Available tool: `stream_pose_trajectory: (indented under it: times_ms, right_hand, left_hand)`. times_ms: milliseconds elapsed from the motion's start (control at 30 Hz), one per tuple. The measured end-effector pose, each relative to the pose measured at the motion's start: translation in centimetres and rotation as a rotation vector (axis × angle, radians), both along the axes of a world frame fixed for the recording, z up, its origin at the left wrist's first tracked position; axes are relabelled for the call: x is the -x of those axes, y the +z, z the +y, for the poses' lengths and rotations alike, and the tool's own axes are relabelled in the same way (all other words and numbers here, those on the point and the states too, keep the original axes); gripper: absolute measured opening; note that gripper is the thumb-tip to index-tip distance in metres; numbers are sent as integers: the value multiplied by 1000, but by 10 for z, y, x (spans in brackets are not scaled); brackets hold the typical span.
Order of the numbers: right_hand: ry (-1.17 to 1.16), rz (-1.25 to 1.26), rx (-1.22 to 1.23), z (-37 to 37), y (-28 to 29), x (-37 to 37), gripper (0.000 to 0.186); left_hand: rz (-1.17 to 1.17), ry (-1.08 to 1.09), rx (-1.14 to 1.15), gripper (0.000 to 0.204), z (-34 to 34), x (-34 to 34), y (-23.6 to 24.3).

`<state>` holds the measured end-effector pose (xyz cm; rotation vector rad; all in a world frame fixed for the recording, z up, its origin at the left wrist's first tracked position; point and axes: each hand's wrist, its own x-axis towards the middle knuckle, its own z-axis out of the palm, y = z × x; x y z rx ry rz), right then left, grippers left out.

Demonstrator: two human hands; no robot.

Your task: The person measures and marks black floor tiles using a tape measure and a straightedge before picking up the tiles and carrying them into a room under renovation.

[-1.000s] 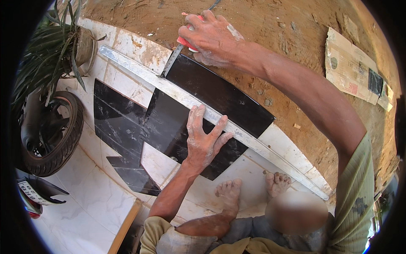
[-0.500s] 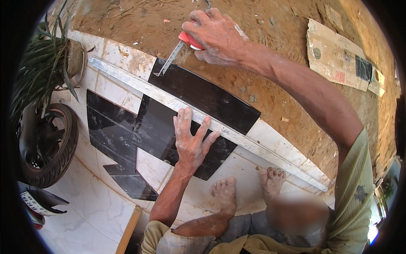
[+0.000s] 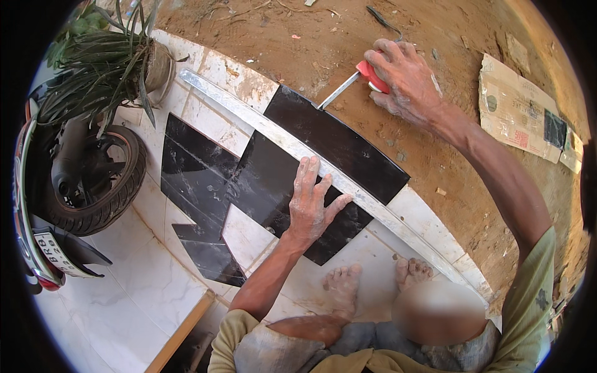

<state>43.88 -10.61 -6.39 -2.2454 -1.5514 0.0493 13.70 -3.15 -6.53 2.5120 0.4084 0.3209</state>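
Holding a tape (image 3: 367, 71) in the right hand (image 3: 407, 81) here, fingers curled snugly round the red case, so that grip is closed up on it. The case sits under the fingers on their left side, and the blade (image 3: 339, 92) sticks out down and left from it, past the fingertips, over the dirt (image 3: 460, 180). Its tip is right at the far edge of the black tile (image 3: 348, 140), clear of the metal bar (image 3: 261, 121).

Left hand (image 3: 308, 208) is flat and spread, thumb well out from the rest, not wrapped round anything. The fingertips are down at the bar's near edge, about midway along it, with the palm side over black tile. So the bar lies just ahead of those fingers, running slantwise from upper left to lower right, with black showing on both sides. Honestly can't tell if that's one tile passing under the bar or two, since the bar covers the middle.

Left of that there's a dusty black piece (image 3: 193, 165), and a smaller offcut (image 3: 211, 255) nearer the body. Bare feet (image 3: 342, 286) on the pale floor (image 3: 124, 292), wheel (image 3: 127, 180) and potted plant (image 3: 93, 81) off left, cardboard (image 3: 519, 112) on the dirt at right.
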Motion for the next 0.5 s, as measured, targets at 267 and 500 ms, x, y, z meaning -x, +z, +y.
stream_pose_trajectory:
  times_ms: [267, 500]
  right_hand:
    - [62, -64, -123, 90, -14, 19, 45]
    - [114, -134, -60, 108, -21, 41, 32]
  left_hand:
    - [12, -18, -16, 55, -2, 0, 1]
    - [18, -17, 1, 54, 1, 4, -1]
